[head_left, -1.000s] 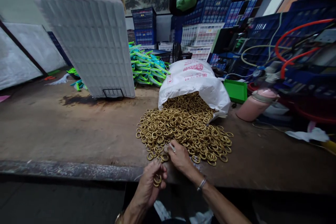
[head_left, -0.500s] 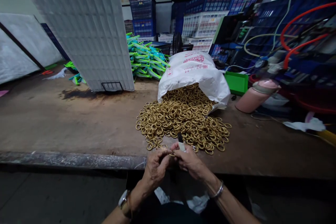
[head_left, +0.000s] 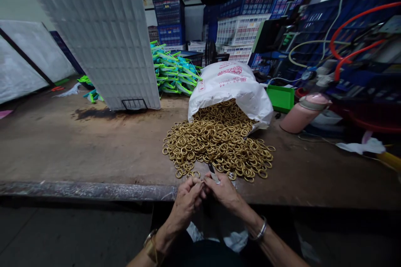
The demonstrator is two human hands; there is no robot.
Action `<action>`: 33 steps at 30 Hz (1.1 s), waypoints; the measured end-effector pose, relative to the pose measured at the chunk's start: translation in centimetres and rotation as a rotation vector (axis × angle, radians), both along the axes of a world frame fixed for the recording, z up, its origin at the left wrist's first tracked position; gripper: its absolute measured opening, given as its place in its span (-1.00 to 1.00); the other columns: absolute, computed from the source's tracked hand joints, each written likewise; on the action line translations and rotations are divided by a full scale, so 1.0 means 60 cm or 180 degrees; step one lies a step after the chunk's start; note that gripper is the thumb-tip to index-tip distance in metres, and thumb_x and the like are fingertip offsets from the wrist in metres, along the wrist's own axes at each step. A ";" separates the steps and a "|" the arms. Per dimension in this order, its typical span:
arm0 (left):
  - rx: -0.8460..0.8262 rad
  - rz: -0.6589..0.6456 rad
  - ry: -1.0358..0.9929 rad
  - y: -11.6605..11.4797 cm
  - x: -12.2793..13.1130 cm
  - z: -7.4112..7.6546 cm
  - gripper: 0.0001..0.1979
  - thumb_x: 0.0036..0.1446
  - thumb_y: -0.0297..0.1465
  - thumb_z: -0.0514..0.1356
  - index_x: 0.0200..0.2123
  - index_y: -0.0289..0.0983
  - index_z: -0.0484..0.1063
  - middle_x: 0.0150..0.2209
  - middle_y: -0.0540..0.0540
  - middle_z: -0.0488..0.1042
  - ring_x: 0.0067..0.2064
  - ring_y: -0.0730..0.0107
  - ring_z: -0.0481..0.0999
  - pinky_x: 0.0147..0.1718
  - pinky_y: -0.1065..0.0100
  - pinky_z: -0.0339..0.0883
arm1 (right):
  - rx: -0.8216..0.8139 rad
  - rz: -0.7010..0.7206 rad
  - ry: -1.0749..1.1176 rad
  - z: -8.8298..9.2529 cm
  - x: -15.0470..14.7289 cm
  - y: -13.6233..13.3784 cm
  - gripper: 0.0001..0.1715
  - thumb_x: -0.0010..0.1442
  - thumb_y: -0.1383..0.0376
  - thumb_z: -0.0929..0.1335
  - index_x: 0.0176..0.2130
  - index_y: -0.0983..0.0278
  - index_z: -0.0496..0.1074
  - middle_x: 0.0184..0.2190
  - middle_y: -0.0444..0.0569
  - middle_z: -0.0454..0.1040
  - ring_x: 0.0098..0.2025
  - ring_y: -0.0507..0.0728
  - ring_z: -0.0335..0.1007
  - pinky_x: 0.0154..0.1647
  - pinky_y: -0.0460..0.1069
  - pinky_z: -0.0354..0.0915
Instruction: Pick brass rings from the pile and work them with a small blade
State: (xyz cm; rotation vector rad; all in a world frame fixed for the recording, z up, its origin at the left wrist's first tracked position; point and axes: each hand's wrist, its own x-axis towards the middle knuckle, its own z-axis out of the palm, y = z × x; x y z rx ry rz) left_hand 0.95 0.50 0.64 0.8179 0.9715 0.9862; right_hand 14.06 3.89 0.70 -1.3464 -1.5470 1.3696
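Note:
My left hand [head_left: 187,197] is closed in a pinch at the table's front edge. Its fingertips meet those of my right hand [head_left: 224,192], and the small gold ring between them is mostly hidden by the fingers. Also in my right hand is a thin flat tool [head_left: 214,176] with a pale grey part and a black end, pointing up and away from me. Just beyond both hands spreads a heap of gold rings [head_left: 216,142], spilling from the mouth of a white sack [head_left: 230,85] with red print.
A tall white ribbed panel [head_left: 103,46] stands left on the brown table [head_left: 94,150]. Behind it lie green and blue plastic pieces [head_left: 175,71]. A green tray [head_left: 280,98] and a pink bottle [head_left: 303,112] are at right. Crates [head_left: 241,29] are stacked at the back.
My fingertips have drawn closer together, covering the ring that showed between them. The flat tool leans further to the left, and the left wrist has turned slightly.

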 end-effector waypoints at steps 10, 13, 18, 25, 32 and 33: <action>-0.0029 0.0376 -0.0086 -0.005 0.003 0.005 -0.66 -0.05 -0.12 0.16 -0.44 -0.27 0.18 -0.58 0.11 0.26 -0.69 0.72 0.00 -0.71 0.55 -0.18 | 0.1460 0.0406 -0.1881 -0.014 0.009 -0.025 -0.78 -0.11 0.51 0.15 -0.46 0.24 0.24 -0.56 -0.15 0.33 -0.52 0.01 0.18 -0.49 -0.09 0.00; 0.0023 0.0357 -0.0048 -0.006 0.001 0.003 -0.65 -0.06 -0.11 0.16 -0.44 -0.26 0.16 -0.60 0.14 0.20 -0.68 0.71 -0.02 -0.70 0.55 -0.18 | 0.1555 0.0422 -0.2073 -0.013 0.004 -0.029 -0.73 -0.14 0.53 0.14 -0.43 0.25 0.24 -0.54 -0.13 0.35 -0.51 0.02 0.20 -0.49 -0.08 -0.01; 0.0086 0.0383 0.0096 -0.007 0.001 0.003 -0.66 -0.07 -0.11 0.16 -0.47 -0.25 0.15 -0.68 0.18 0.08 -0.68 0.67 -0.04 -0.70 0.53 -0.18 | 0.1715 0.0378 -0.2241 -0.007 0.001 -0.031 -0.68 -0.18 0.54 0.14 -0.40 0.25 0.24 -0.53 -0.13 0.35 -0.52 0.02 0.20 -0.51 -0.08 -0.03; 0.0157 0.0460 0.0136 -0.006 0.003 0.000 -0.66 -0.07 -0.12 0.17 -0.50 -0.26 0.15 -0.66 0.17 0.11 -0.67 0.68 -0.03 -0.69 0.53 -0.17 | 0.1611 0.0376 -0.2444 -0.003 0.002 -0.033 -0.68 -0.15 0.54 0.14 -0.38 0.25 0.26 -0.57 -0.13 0.34 -0.53 0.02 0.20 -0.53 -0.07 -0.07; 0.0196 0.0348 0.0016 -0.031 -0.004 0.000 -0.66 -0.03 -0.14 0.16 -0.53 -0.30 0.20 -0.65 0.12 0.20 -0.69 0.71 0.01 -0.71 0.54 -0.16 | 0.1419 0.0539 -0.2717 -0.029 0.005 -0.016 -0.73 -0.03 0.48 0.16 -0.31 0.26 0.29 -0.55 -0.10 0.38 -0.52 0.04 0.25 -0.52 -0.07 -0.07; 0.0198 0.0301 -0.0068 -0.037 -0.006 0.004 -0.68 -0.03 -0.16 0.16 -0.52 -0.30 0.21 -0.63 0.10 0.23 -0.69 0.72 0.01 -0.71 0.54 -0.17 | 0.1362 0.0431 -0.2822 -0.032 0.006 -0.010 -0.74 0.00 0.47 0.15 -0.32 0.26 0.30 -0.54 -0.08 0.39 -0.52 0.05 0.26 -0.52 -0.07 -0.07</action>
